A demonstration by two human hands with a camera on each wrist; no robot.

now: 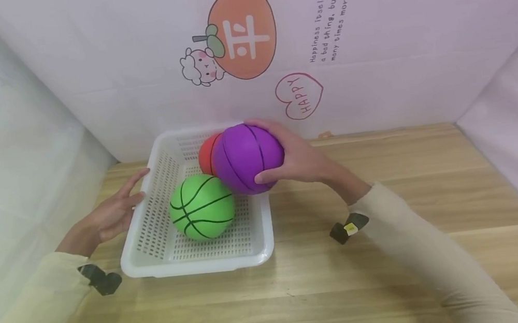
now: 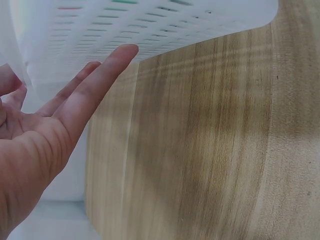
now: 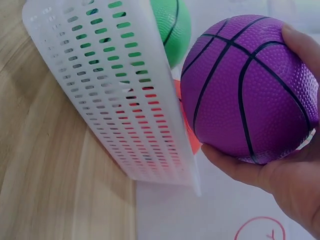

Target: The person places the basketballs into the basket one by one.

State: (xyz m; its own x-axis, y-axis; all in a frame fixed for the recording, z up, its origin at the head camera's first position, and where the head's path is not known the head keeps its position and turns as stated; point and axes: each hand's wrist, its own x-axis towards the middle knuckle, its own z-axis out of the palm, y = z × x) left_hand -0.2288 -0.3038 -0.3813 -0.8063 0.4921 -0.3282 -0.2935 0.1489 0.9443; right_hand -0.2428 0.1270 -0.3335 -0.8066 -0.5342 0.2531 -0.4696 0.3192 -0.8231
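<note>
A white plastic basket [image 1: 199, 266] with slotted walls holds a green ball [image 1: 201, 207] with black basketball lines and, behind it, a red ball [image 1: 206, 153]. My right hand [image 1: 298, 155] grips a purple ball [image 1: 244, 157] of the same pattern at the basket's right rim, partly covering the red one. In the right wrist view the purple ball [image 3: 245, 90] sits above rim height, between thumb and fingers. At the basket's left side, my left hand [image 1: 116, 214] touches the rim with extended fingers. The left wrist view shows those fingers [image 2: 95, 87] along the slotted wall.
The basket stands on a wooden table [image 1: 390, 263], close to a white back cloth [image 1: 137, 64] printed with a fruit, a small sheep and a heart. More white cloth [image 1: 18, 143] hangs along the left and right sides. Dark wrist devices [image 1: 102, 280] are strapped on both sleeves.
</note>
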